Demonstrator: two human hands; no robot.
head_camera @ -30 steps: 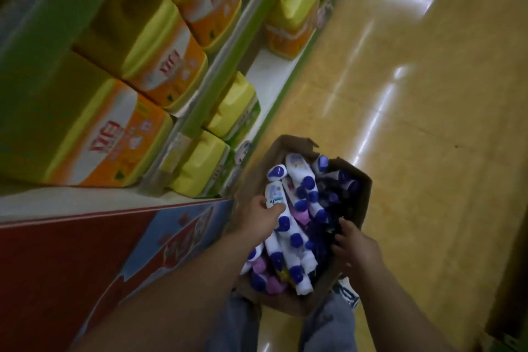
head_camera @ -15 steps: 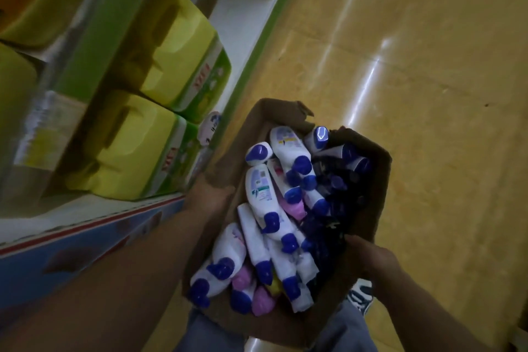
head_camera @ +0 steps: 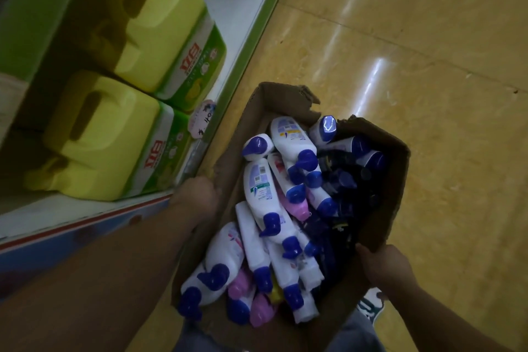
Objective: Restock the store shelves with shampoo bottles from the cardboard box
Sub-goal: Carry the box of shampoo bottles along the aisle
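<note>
An open cardboard box [head_camera: 385,194] sits in front of me, held above the floor. It is packed with several white shampoo bottles [head_camera: 258,190] with blue caps, a few pink-capped ones [head_camera: 297,206] and dark bottles [head_camera: 340,177] on the right side. My left hand [head_camera: 197,197] grips the box's left wall. The box's right rim is gripped by my right hand [head_camera: 385,266], fingers curled over the edge.
A low white shelf [head_camera: 237,3] with a green edge runs along the left, holding big yellow detergent jugs [head_camera: 94,134] and a price tag [head_camera: 201,120]. Glossy yellow floor [head_camera: 428,80] lies to the right. My shoe [head_camera: 371,304] shows below the box.
The view has tilted down and closer to the box. My left hand moved from among the bottles to the box's left wall; my right hand stays on the right rim.
</note>
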